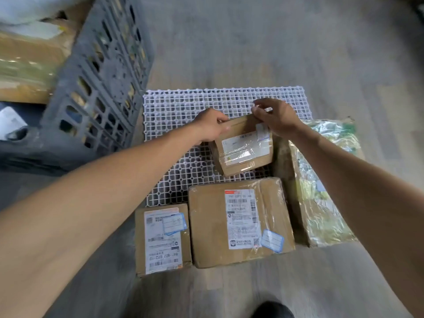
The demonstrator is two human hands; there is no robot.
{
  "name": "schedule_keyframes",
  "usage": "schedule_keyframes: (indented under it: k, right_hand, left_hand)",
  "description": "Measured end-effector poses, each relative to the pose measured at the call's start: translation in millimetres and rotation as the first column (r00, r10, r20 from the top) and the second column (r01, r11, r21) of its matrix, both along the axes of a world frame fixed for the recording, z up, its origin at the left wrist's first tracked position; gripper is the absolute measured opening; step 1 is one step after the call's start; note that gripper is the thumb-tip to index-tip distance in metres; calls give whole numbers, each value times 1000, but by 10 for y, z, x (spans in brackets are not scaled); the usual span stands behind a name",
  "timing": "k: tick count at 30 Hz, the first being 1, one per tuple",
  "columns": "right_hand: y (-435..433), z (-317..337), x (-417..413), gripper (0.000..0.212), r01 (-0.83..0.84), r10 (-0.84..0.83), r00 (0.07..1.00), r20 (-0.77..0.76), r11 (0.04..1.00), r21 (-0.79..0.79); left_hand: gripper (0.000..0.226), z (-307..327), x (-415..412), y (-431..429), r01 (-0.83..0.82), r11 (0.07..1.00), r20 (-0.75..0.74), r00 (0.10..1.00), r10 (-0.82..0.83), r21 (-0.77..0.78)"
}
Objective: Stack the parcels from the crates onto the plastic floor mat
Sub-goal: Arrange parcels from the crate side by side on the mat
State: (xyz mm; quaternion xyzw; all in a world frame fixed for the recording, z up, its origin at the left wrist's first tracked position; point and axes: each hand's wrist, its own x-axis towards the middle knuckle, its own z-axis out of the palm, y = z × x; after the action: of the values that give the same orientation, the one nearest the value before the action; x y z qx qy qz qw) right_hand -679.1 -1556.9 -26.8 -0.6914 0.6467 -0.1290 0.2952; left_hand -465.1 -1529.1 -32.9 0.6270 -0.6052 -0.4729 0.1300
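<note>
A: Small parcel (243,148) is gripped at its top edge by left hand (211,127) & right hand (275,118), fingers curled, over the mat (183,104).
B: Risk: if released tilted, it could be toppled vs. the big parcel (238,223) nearby.

white lattice mat (183,104), brown parcels (243,148), crate (91,83) prob. grey-blue

Cardboard parcel (243,150) (glossy tape) — plastic lattice mat (183,104).

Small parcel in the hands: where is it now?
Head view, centre: the small parcel is gripped by the left hand and right hand over the white floor mat, just beyond the large parcel.
</note>
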Motion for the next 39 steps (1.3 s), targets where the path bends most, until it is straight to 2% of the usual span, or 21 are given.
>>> schedule_keyframes:
  k: [3,7,15,20,26,33,39]
  right_hand:
    - [57,10,-138,26,-82,86,981,-174,996,34]
    - [138,18,-108,28,-213,239,904,-355,971,114]
    - [157,-135,169,27,-218,326,811,-486,939,267]
    - [167,-257,281,23,-196,338,745,-575,935,296]
    - [170,-246,314,33,-171,322,687,-651,943,286]
    - [152,-142,321,31,-134,288,739,-610,949,286]
    - [-105,310,737,49,-163,219,797,-563,975,149]
  left_hand:
    - [43,-91,-166,-76,56,998,39,998,-57,29]
    - [43,-254,-180,-77,112,988,44,992,-118,109]
    - [32,-463,-261,29,105,992,77,991,-111,75]
    - [35,-518,-273,102,60,998,53,997,-61,11]
    - [42,-614,-240,201,-11,998,10,1000,12,-63]
    - [47,-459,-206,234,-5,998,45,999,8,-57]
    - [52,204,149,-85,-26,974,131,990,57,-226]
